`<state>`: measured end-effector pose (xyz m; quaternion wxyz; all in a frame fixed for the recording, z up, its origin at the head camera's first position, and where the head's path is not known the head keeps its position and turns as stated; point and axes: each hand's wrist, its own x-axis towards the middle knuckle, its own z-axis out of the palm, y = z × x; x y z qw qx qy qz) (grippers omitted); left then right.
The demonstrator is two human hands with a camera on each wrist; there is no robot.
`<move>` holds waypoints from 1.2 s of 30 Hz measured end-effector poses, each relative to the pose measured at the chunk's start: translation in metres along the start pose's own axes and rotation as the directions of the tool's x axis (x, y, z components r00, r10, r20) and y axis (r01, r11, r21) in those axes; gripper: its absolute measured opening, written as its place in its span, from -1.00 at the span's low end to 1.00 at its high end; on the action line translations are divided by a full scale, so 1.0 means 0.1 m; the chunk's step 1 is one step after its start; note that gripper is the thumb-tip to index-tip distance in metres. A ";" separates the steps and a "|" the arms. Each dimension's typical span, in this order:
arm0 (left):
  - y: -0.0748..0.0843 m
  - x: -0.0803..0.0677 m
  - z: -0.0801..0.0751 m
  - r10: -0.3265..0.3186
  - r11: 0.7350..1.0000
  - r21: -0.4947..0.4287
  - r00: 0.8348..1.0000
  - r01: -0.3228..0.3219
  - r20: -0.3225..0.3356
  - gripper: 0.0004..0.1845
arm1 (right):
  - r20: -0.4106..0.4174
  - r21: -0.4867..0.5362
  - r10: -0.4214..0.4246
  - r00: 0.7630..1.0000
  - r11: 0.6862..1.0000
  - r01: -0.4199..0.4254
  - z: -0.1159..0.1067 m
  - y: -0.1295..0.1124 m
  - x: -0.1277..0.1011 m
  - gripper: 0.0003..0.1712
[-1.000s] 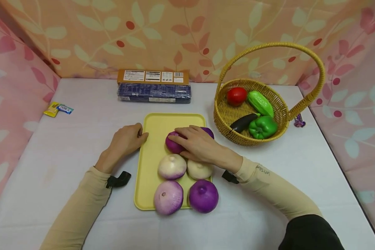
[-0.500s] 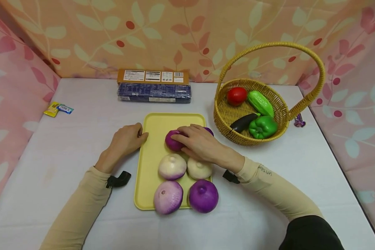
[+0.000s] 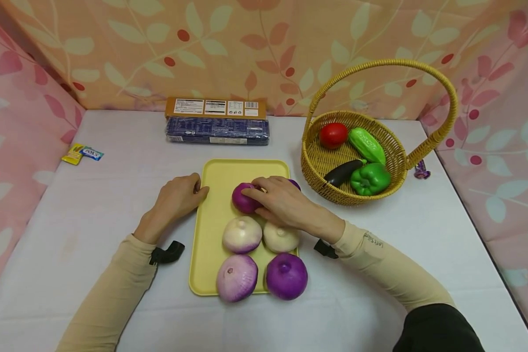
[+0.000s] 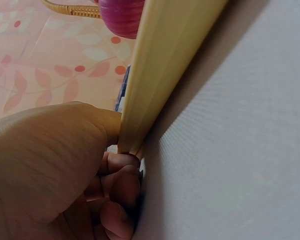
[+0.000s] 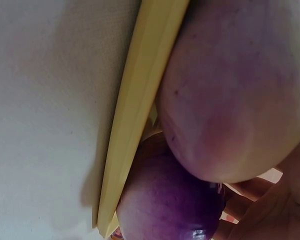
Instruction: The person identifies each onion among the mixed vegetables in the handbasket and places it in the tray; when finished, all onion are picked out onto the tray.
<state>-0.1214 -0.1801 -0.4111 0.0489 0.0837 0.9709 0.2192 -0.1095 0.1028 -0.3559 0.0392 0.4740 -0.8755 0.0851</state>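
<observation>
My left hand [image 3: 176, 198] pinches the left rim of a yellow tray [image 3: 209, 244]; in the left wrist view the thumb lies on the rim with fingers curled beneath. My right hand [image 3: 286, 205] curls over the far right purple onion [image 3: 295, 184], mostly hidden under it. Its fingers reach the gap beside the far left purple onion [image 3: 243, 199], touching or nearly touching it. Two whitish onions [image 3: 242, 234] form the middle row. At the tray's near edge sit a pale purple onion [image 3: 236, 278] and a deep purple onion [image 3: 286, 276], both overhanging slightly.
A wicker basket [image 3: 317, 188] with a tall handle stands right of the tray, holding a tomato [image 3: 333, 135], a cucumber [image 3: 367, 145], an eggplant [image 3: 343, 172] and a green pepper [image 3: 370, 179]. Packages [image 3: 217, 129] lie behind the tray. Small wrappers [image 3: 81, 153] lie far left.
The right hand's fingers have drawn back to the right from the top of the far left purple onion, which now shows more. My left hand stays on the tray rim.
</observation>
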 end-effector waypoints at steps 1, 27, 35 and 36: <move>0.00 0.00 0.00 0.000 1.000 0.000 1.000 0.000 -0.001 -0.71 | 0.000 -0.001 -0.001 1.000 1.000 0.001 0.00 0.00 0.00 -0.49; 0.04 -0.02 0.00 -0.006 1.000 -0.006 1.000 0.007 0.018 -0.70 | -0.244 0.104 0.166 0.955 0.984 -0.144 -0.35 0.17 -0.48 -0.47; 0.13 -0.13 -0.12 0.038 0.993 0.115 0.990 -0.022 -0.139 -0.70 | -0.489 0.142 0.343 0.802 0.938 -0.315 -0.49 0.41 -0.81 -0.47; 0.14 -0.15 -0.13 0.074 0.988 0.147 0.979 -0.046 -0.191 -0.69 | -0.498 0.133 0.356 0.790 0.932 -0.336 -0.49 0.45 -0.84 -0.45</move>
